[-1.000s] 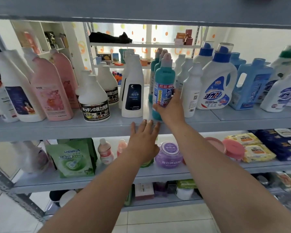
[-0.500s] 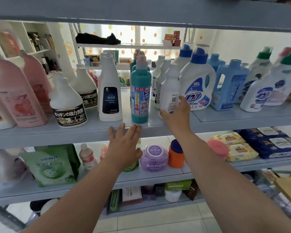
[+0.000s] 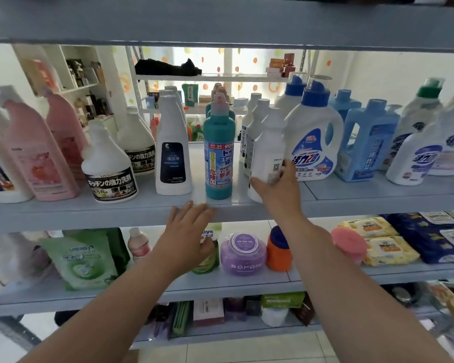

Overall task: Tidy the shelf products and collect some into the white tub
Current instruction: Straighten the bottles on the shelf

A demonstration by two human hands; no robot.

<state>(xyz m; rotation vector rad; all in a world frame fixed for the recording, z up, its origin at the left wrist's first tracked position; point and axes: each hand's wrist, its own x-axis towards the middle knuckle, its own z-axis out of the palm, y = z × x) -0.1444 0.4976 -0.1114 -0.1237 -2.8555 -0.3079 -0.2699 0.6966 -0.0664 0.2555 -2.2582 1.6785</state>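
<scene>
- Head view: the right hand (image 3: 275,189) grips a white bottle (image 3: 269,150) low on its body. The thumb curls against the left side and the fingers wrap round the right, partly over the label.
- The white bottle is at the front of the shelf (image 3: 89,213), between a teal bottle (image 3: 219,158) and a jug (image 3: 313,142), close beside the jug. Similar white bottles line up behind it. The hand covers part of the base, so it cannot be told whether it rests on the shelf.
- The left hand (image 3: 186,234) holds nothing. Its fingers are straight and slightly spread, with the fingertips at the shelf's front edge, just below the teal bottle. Contact with the edge cannot be confirmed.
- The teal bottle stands upright near the front, apart from both hands, with matching bottles in a row behind it.
- Left of the teal bottle stand a dark-label bottle (image 3: 172,153), a black-band bottle (image 3: 109,169) and pink bottles (image 3: 37,158).
- Right of the jug stand blue jugs (image 3: 367,142) and green-capped bottles (image 3: 414,153).
- On the lower shelf (image 3: 247,284) are a green pouch (image 3: 85,260), a purple jar (image 3: 243,254), an orange jar (image 3: 278,255) and wipes packs (image 3: 385,242). The left forearm crosses in front of this shelf.
</scene>
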